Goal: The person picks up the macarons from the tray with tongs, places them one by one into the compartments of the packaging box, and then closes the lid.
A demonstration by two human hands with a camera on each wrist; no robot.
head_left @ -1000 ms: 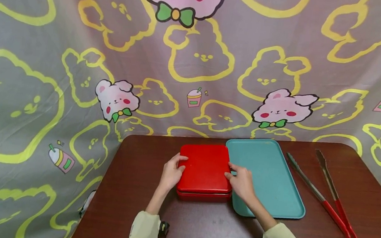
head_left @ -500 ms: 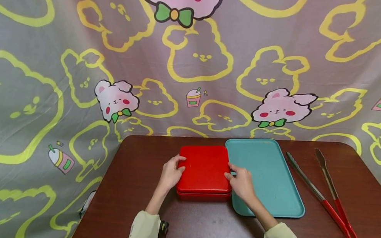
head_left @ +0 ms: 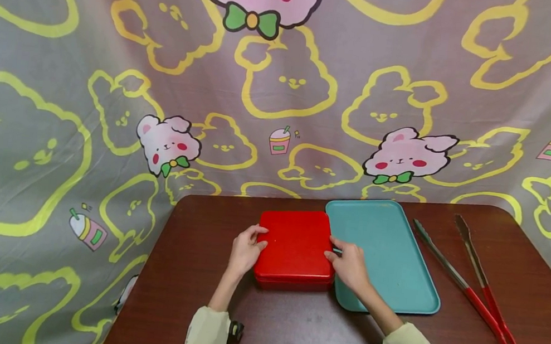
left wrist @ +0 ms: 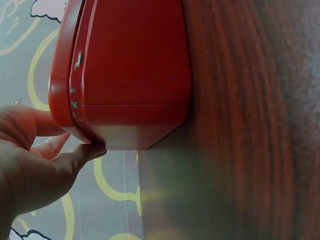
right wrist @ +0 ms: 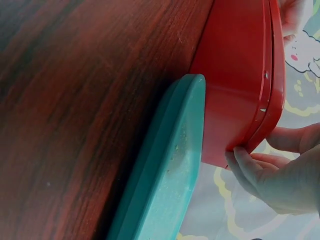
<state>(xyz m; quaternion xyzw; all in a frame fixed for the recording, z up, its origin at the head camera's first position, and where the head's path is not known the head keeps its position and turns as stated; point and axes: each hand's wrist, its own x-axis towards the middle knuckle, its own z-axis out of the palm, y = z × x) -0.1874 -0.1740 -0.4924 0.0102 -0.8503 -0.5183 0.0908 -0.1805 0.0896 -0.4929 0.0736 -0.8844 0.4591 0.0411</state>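
A red square tin box (head_left: 294,285) stands on the table with its red lid (head_left: 295,242) lying over the top. The person's left hand (head_left: 246,250) pinches the lid's left edge, and the right hand (head_left: 349,264) pinches its right edge. Chipped paint marks the tin's rim in the left wrist view, where the left fingertips (left wrist: 97,150) curl under the lid's side (left wrist: 61,92). In the right wrist view, the right thumb and fingers hold the lid's edge (right wrist: 277,85) at a corner. The tin's inside is hidden.
A teal tray (head_left: 381,245) lies right beside the tin, its near-left edge against or very close to it. Red-handled metal tongs (head_left: 482,286) lie spread on the right of the brown table (head_left: 197,242). A patterned curtain (head_left: 314,86) hangs behind the table.
The lid's front edge has come down, and the dark gap between lid and tin has narrowed. Both hands keep nearly the same place on the lid's sides.
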